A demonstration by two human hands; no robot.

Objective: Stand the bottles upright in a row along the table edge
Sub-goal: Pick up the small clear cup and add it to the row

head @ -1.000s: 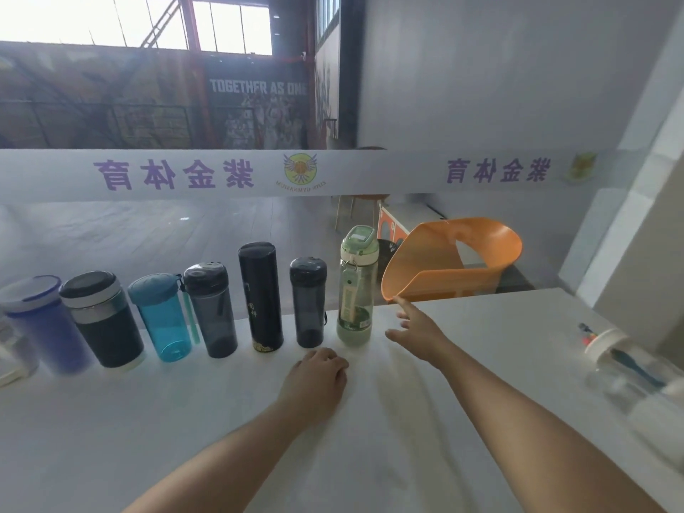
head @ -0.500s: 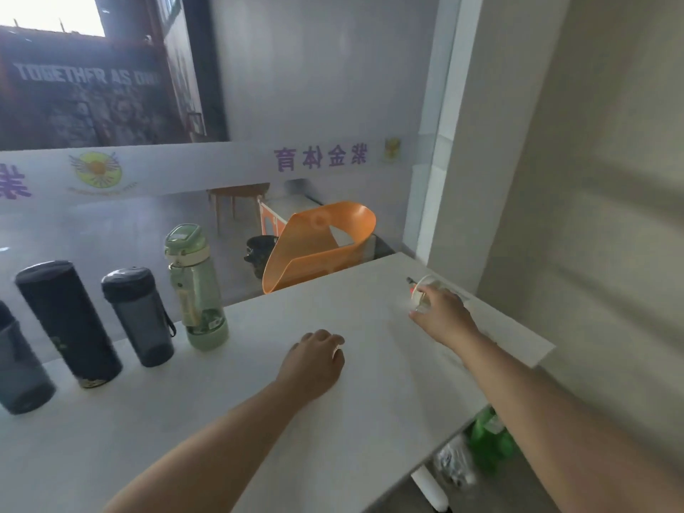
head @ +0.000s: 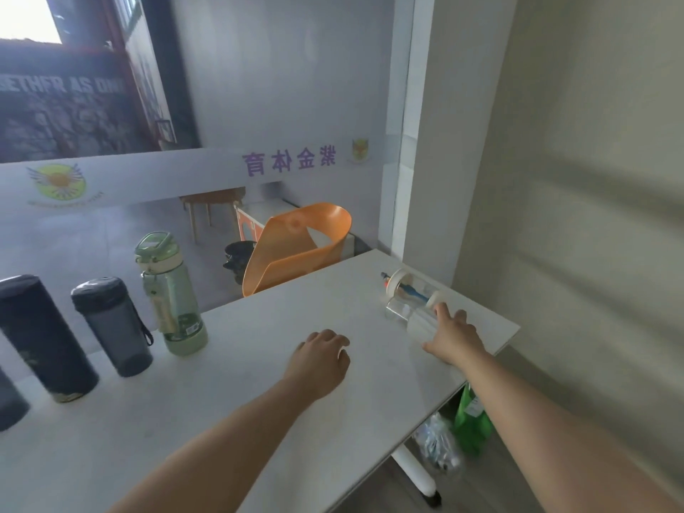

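Observation:
Along the far edge of the white table [head: 259, 364] stand a green bottle [head: 170, 294], a short dark grey bottle [head: 111, 325] and a tall black bottle [head: 44, 336], all upright. Near the right corner lies a clear bottle [head: 403, 314] on its side, with a second clear bottle with a white cap [head: 405, 286] just behind it. My right hand [head: 453, 336] rests on the nearer clear bottle, fingers curled over its body. My left hand [head: 320, 359] lies on the table in a loose fist, holding nothing.
An orange chair [head: 296, 249] stands behind the far edge. A wall and a white pillar [head: 414, 142] close in on the right. Under the table's right end are a green bag [head: 472, 420] and a white table leg [head: 414, 472].
My view has swung right, away from the row. My right hand left the green bottle, reached to the right corner and has settled on the lying clear bottle. The left hand stayed put.

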